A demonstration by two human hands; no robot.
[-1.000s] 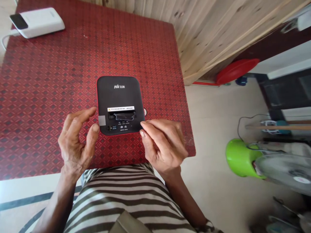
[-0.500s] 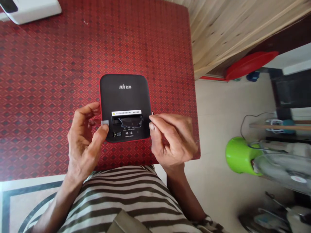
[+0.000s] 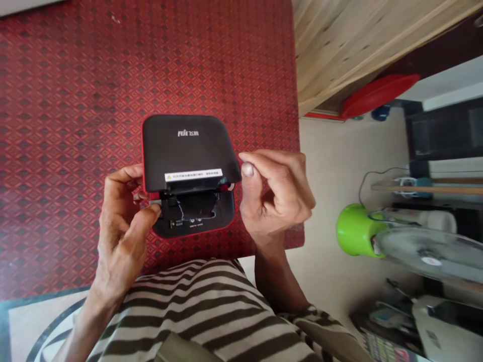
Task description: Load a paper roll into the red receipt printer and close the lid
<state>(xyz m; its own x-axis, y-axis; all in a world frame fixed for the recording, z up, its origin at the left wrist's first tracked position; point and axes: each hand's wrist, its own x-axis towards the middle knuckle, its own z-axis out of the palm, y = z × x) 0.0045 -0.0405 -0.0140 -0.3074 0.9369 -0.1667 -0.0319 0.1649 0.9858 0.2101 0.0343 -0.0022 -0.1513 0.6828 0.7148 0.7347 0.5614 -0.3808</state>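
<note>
A black and red receipt printer (image 3: 193, 227) lies on the red table in front of me. Its black lid (image 3: 184, 151), marked FEJE and bearing a white warning strip (image 3: 193, 175), is tilted up at the near edge. Dark film with a jagged clear edge hangs out of the gap below. My left hand (image 3: 126, 221) grips the printer's left side, thumb on a grey sticker at the front corner and fingers against the side. With thumb and forefinger together, my right hand (image 3: 277, 191) pinches the lid's right near corner.
The table (image 3: 75, 100) has a red diamond-patterned cover, and part of a white device shows at its top-left edge. Wood panelling (image 3: 358, 40) runs along the far right side. On the floor to the right are a green bucket (image 3: 354, 229) and a fan (image 3: 426, 251).
The printer's lid has come up from its closed position, lifted at its right side by my right hand. My left hand has closed in from beside the printer onto its left front corner.
</note>
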